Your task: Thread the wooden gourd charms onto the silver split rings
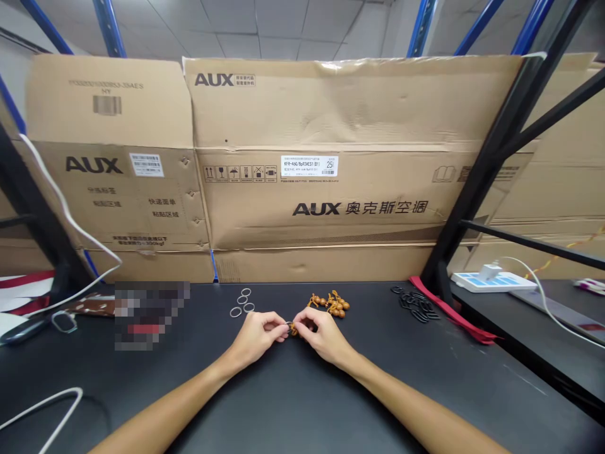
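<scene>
At the middle of the dark table, my left hand [261, 335] pinches a metal key ring [288, 325], mostly covered by the fingertips. Close against it, my right hand [325, 334] is closed on a small brown bead pendant [293, 330]; only a bit of its cord or beads shows between the hands. Whether ring and pendant are joined cannot be made out. Several loose key rings [242, 300] lie beyond my left hand. Just beyond my right hand is a small pile of brown bead pendants [338, 306] with cord loops.
Black clips or links [418, 304] lie in a pile to the right, beside a red strap [454, 312]. A power strip [494, 281] sits past the black rack post. Cardboard boxes [321, 227] wall off the back. A white cable [47, 403] curves over the left front.
</scene>
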`<state>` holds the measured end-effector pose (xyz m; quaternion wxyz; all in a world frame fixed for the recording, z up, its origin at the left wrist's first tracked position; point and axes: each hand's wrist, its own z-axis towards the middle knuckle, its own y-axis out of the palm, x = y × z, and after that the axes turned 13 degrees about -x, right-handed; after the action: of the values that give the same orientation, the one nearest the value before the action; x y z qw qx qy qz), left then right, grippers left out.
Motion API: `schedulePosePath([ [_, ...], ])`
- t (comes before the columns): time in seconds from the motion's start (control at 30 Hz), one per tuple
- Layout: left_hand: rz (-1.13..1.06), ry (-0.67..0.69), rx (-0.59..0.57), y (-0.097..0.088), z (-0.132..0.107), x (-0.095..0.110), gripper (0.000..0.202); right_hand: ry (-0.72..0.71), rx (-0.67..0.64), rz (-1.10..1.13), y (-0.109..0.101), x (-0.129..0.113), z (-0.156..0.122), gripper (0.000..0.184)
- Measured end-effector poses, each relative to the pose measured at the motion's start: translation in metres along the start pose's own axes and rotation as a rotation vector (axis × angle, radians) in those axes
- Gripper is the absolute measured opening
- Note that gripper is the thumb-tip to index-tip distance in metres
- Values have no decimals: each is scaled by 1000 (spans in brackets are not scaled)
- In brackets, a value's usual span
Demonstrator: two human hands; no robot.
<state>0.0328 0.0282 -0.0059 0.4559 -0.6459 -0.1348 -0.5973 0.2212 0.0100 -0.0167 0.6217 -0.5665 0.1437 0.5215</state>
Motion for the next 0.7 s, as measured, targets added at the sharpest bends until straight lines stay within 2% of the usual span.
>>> schedulePosePath([
  [0.7,-162,-47,-24,-2,2,-4,27,9,-37,139,-1,1,-1,21],
])
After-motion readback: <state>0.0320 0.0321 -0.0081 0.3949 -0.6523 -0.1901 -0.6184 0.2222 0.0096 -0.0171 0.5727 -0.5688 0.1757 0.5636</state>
